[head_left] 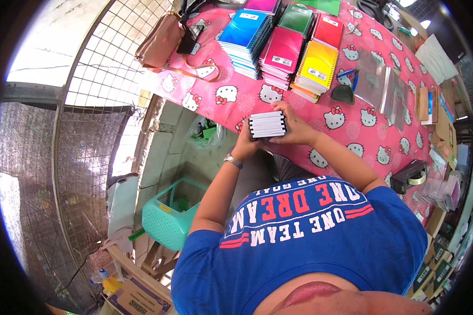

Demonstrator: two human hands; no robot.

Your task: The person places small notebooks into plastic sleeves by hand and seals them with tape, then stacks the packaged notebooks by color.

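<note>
Between my two hands is an upright stack of small notebooks (267, 125), its white page edges facing up and black binding showing at both sides. My left hand (245, 142) grips the left side of the stack, a watch on the wrist. On the other side, my right hand (296, 126) closes round the right end, fingers along the far edge and thumb near the lower edge. Both hands are at the near edge of the table. Beyond them stand piles of spiral notebooks: blue (243, 29), pink (282, 50), yellow (318, 62), red (328, 29) and green (295, 20).
A pink patterned cloth (307, 109) covers the table. A tan bag (160, 42) lies at far left, clear plastic bags (372, 81) and a blue-handled tool (355, 79) to the right. A tape dispenser (408, 177) sits nearer right. Below left is a teal plastic basket (168, 223).
</note>
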